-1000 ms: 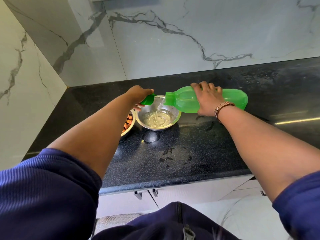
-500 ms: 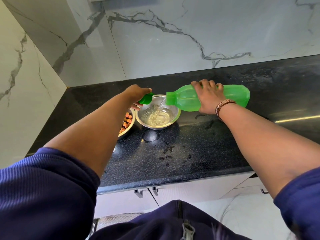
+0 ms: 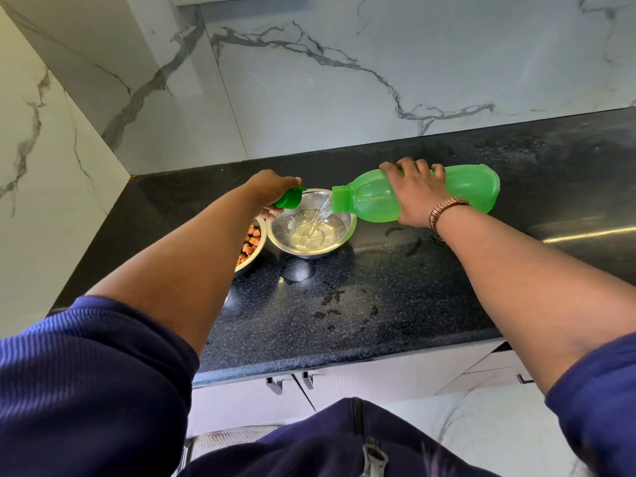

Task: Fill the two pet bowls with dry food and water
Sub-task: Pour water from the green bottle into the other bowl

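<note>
My right hand (image 3: 418, 194) is wrapped around the middle of the green plastic bottle (image 3: 457, 191), tipped on its side with its open neck over the steel water bowl (image 3: 311, 232). A clear stream of water (image 3: 318, 216) runs from the neck into the bowl, which is partly full and rippling. My left hand (image 3: 272, 187) is closed on the green bottle cap (image 3: 289, 198), held just above the bowl's left rim. Just beside the water bowl, to its left, sits the second steel bowl (image 3: 251, 247), holding orange and brown dry food (image 3: 248, 244); my left forearm covers most of it. Both bowls stand on the black speckled counter (image 3: 378, 304), near the corner of the white marble walls (image 3: 309, 80). A few wet spots (image 3: 330, 301) lie on the counter in front of the bowls. A bracelet watch (image 3: 444, 211) circles my right wrist.
</note>
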